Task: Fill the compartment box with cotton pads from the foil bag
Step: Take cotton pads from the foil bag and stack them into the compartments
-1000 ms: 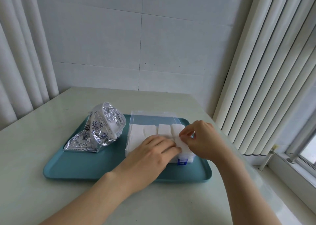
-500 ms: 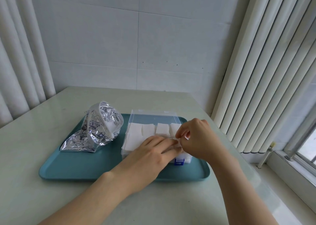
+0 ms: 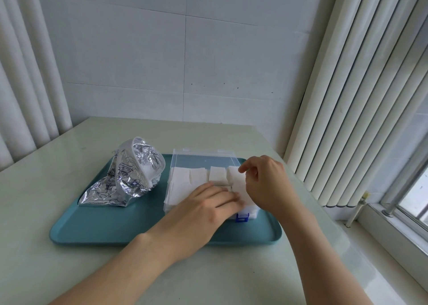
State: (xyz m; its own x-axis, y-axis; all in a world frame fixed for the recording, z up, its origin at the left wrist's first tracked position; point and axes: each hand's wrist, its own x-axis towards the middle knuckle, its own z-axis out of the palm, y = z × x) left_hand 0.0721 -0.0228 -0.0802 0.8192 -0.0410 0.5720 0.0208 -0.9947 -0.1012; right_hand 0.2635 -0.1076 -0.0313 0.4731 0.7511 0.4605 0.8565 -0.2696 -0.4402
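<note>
Both hands are over the box (image 3: 167, 203), which sits on the right half of the tray (image 3: 115, 226) with its clear lid tipped up at the far side. The left hand (image 3: 203, 207) lies flat with its fingers straight, pressing the pads (image 3: 217, 174) down near the middle. The right hand (image 3: 266, 184) is curled at the box's right end, thumb and forefinger seemingly pinching the edge of a pad there, though the exact grip is partly hidden. White fills every compartment that shows, in a row running left to right along the far side, and the near ones are covered by the hands. It looks like the closing stretch: tucking and levelling more than loading. What matters next is the bag (image 3: 129, 177). It lies left of the box on the same tray, just beside it but not touching, and apart from both hands. Its crumpled base points near-left and its open mouth is raised and turned toward the box. If more pads are wanted, the left hand is the nearer one and need only swing left into that mouth. The right hand would have to cross over the box. The tray rests on the pale counter (image 3: 46, 189), and the box's blue latch (image 3: 241, 217) faces the person.
</note>
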